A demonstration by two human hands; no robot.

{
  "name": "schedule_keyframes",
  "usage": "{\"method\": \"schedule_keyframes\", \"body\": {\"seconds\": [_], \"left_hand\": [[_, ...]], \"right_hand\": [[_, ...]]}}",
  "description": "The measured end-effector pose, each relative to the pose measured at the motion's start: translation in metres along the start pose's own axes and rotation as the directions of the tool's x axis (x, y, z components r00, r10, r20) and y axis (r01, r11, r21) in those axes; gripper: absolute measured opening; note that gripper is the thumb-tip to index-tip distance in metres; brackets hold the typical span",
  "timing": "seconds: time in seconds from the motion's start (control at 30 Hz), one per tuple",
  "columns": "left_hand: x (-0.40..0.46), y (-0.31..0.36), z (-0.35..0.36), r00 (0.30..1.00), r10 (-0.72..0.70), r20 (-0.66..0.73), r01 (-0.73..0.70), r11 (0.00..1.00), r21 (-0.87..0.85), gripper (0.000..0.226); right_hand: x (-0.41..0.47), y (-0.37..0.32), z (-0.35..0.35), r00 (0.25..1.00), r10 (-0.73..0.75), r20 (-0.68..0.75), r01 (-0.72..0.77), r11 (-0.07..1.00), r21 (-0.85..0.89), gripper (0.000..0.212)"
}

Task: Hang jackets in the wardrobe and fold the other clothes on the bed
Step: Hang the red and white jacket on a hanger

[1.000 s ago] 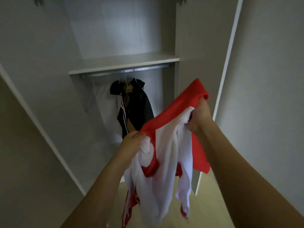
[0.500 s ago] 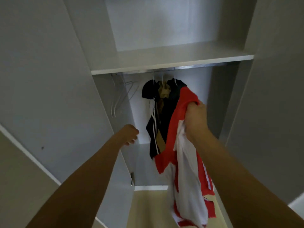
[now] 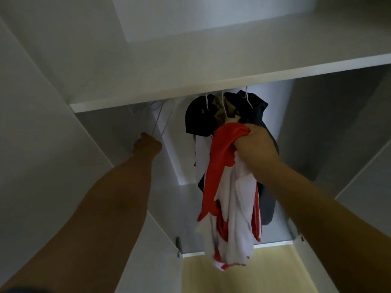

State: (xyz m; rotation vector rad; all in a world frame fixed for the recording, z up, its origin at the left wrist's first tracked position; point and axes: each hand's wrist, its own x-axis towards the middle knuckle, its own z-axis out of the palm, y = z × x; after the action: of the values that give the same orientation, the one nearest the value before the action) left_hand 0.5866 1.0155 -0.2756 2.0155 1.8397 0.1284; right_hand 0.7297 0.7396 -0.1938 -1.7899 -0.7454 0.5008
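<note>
My right hand [image 3: 257, 144] grips a red and white jacket [image 3: 230, 199] by its bunched top, and the rest hangs down in front of the open wardrobe. Behind it, dark jackets [image 3: 201, 117] and a tan garment hang on white hangers from the rail under the shelf [image 3: 211, 89]. My left hand [image 3: 148, 143] reaches into the wardrobe's left side. It is at the lower ends of several empty white wire hangers [image 3: 160, 119]. Its fingers curl away from the camera, so whether they hold a hanger is hidden.
The wardrobe's left side panel [image 3: 53, 134] and an open door stand close beside my left arm. Another panel [image 3: 338, 134] is on the right. Pale yellow floor [image 3: 243, 278] shows below the wardrobe's bottom edge.
My left hand let go of the jacket and reached up left to the empty hangers. My right hand carried the jacket up close to the hung clothes. The view moved nearer the wardrobe.
</note>
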Motion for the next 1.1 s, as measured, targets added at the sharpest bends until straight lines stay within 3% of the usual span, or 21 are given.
{"method": "schedule_keyframes", "body": {"seconds": [0.1, 0.2, 0.23, 0.33, 0.4, 0.6, 0.7, 0.77, 0.9, 1.03, 1.1], "left_hand": [[0.03, -0.004, 0.011, 0.999, -0.052, -0.004, 0.052, 0.996, -0.077, 0.068], [0.03, 0.004, 0.009, 0.999, 0.011, -0.051, -0.024, 0.964, -0.265, 0.039], [0.023, 0.008, 0.009, 0.994, -0.001, -0.108, -0.043, 0.915, -0.4, 0.036], [-0.012, 0.019, 0.003, 0.938, 0.025, -0.346, -0.192, 0.869, -0.456, 0.032], [-0.041, 0.014, 0.004, 0.918, 0.058, -0.393, -0.259, 0.837, -0.482, 0.037], [-0.163, -0.034, 0.013, 0.939, 0.15, -0.31, -0.267, 0.886, -0.379, 0.025], [-0.243, -0.047, -0.001, 0.945, 0.163, -0.285, -0.234, 0.943, -0.236, 0.026], [-0.298, -0.051, -0.017, 0.936, 0.187, -0.297, -0.239, 0.959, -0.152, 0.028], [-0.41, -0.049, -0.049, 0.931, 0.259, -0.258, -0.278, 0.96, -0.038, 0.032], [-0.498, -0.041, -0.077, 0.943, 0.265, -0.201, -0.285, 0.956, -0.076, 0.031], [-0.521, -0.039, -0.086, 0.946, 0.275, -0.172, -0.296, 0.949, -0.11, 0.025]], "right_hand": [[0.016, 0.003, 0.011, 1.0, 0.012, -0.001, -0.012, 0.998, -0.068, 0.025], [0.021, 0.002, 0.021, 0.999, -0.051, 0.019, 0.053, 0.982, -0.179, 0.023], [0.021, 0.001, 0.022, 0.997, -0.069, 0.032, 0.074, 0.975, -0.211, 0.021], [0.022, 0.002, 0.019, 0.996, -0.068, 0.065, 0.082, 0.962, -0.262, 0.018], [0.021, 0.003, 0.012, 0.995, -0.066, 0.074, 0.084, 0.958, -0.273, 0.026], [0.005, 0.005, -0.028, 0.996, -0.015, 0.084, 0.037, 0.961, -0.273, 0.037], [-0.003, 0.006, -0.044, 0.984, 0.15, 0.095, -0.146, 0.988, -0.05, 0.024], [-0.011, 0.009, -0.052, 0.947, 0.292, 0.132, -0.303, 0.95, 0.073, 0.035], [-0.028, 0.023, -0.073, 0.904, 0.346, 0.252, -0.347, 0.937, -0.045, 0.042], [-0.049, 0.039, -0.106, 0.93, 0.245, 0.273, -0.236, 0.97, -0.065, 0.035], [-0.059, 0.038, -0.116, 0.912, 0.279, 0.302, -0.243, 0.958, -0.154, 0.041]]}}
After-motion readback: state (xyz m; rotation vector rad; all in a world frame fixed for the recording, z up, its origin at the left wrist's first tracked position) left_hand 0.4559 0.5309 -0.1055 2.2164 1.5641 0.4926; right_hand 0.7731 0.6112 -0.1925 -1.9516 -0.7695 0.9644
